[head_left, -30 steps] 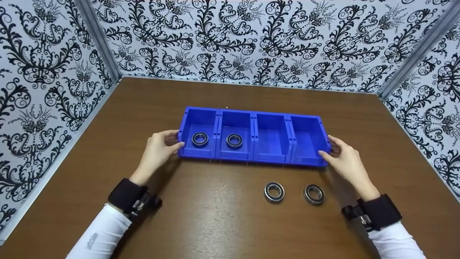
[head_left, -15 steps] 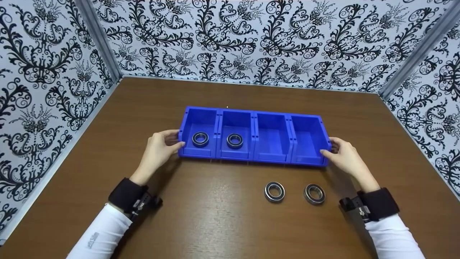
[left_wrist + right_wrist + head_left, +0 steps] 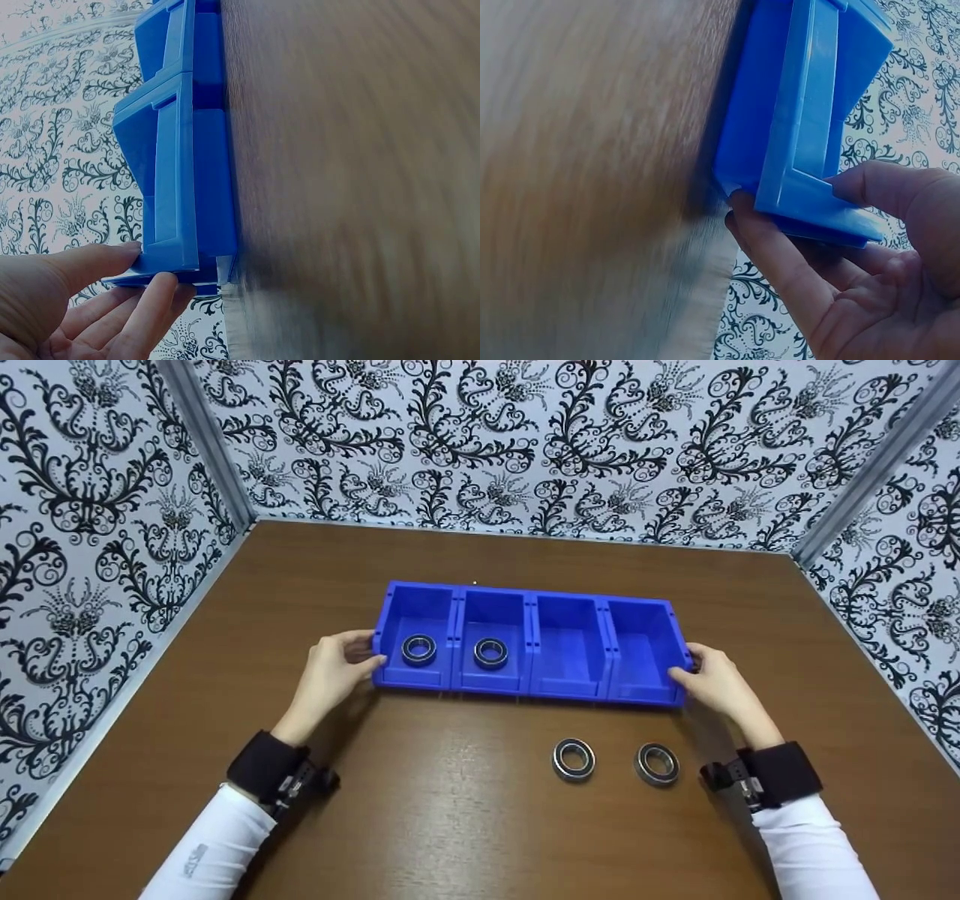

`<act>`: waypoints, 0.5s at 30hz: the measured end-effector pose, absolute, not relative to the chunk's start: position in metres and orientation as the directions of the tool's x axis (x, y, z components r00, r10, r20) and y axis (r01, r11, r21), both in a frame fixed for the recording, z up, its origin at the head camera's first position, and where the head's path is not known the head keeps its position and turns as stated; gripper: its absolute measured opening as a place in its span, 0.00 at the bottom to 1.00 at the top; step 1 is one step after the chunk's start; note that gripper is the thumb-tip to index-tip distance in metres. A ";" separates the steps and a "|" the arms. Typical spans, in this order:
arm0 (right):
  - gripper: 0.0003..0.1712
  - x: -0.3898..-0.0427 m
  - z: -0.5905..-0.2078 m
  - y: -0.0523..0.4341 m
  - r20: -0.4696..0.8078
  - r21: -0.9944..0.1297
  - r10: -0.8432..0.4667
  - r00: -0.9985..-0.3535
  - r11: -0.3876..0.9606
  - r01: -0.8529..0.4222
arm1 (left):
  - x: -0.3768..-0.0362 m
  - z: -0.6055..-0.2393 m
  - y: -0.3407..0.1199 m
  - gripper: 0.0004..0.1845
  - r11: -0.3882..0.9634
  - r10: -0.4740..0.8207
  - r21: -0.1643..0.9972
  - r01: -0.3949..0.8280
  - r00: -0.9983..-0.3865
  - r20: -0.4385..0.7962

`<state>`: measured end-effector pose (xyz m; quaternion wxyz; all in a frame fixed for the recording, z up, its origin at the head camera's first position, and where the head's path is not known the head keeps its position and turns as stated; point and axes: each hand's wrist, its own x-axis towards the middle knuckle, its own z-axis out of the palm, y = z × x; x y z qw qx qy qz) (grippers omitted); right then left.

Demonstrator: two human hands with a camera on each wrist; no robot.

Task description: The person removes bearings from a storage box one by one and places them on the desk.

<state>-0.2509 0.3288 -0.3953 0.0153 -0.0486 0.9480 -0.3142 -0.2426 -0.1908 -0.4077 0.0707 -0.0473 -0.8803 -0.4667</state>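
The blue bin row (image 3: 568, 690) lies across the middle of the tabletop (image 3: 450, 825), its back roughly parallel to the far edge. My left grip (image 3: 328, 671) grasps the bin row's left end, and my right grip (image 3: 716, 682) grasps its right end; in each, the thumb is on the inner side of the rim and the fingers are outside the end wall. Of the four compartments, the one nearest the tabletop's left edge contains a first bearing (image 3: 418, 662), lying flat; the next contains a second bearing (image 3: 490, 665), likewise flat. A third bearing (image 3: 573, 775) and a fourth bearing (image 3: 655, 781) lie apart on the tabletop, on my side of the bin row and towards the right edge. Grey lettering is printed on my white left sleeve (image 3: 217, 836), too blurred to read. Scroll-patterned wall covering (image 3: 480, 450) rises behind the far edge.
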 end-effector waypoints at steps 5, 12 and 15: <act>0.32 -0.252 -0.396 0.327 -0.006 -0.615 -0.096 -0.995 0.785 -0.072 | -0.242 -0.408 -0.192 0.24 0.560 0.017 0.815 0.147 -0.986 0.166; 0.30 -0.251 -0.396 0.327 -0.010 -0.626 -0.098 -0.995 0.777 -0.070 | -0.242 -0.407 -0.192 0.24 0.555 0.021 0.821 0.134 -0.989 0.147; 0.30 -0.251 -0.396 0.327 -0.009 -0.628 -0.102 -0.995 0.775 -0.073 | -0.242 -0.407 -0.193 0.24 0.551 0.023 0.824 0.133 -0.989 0.144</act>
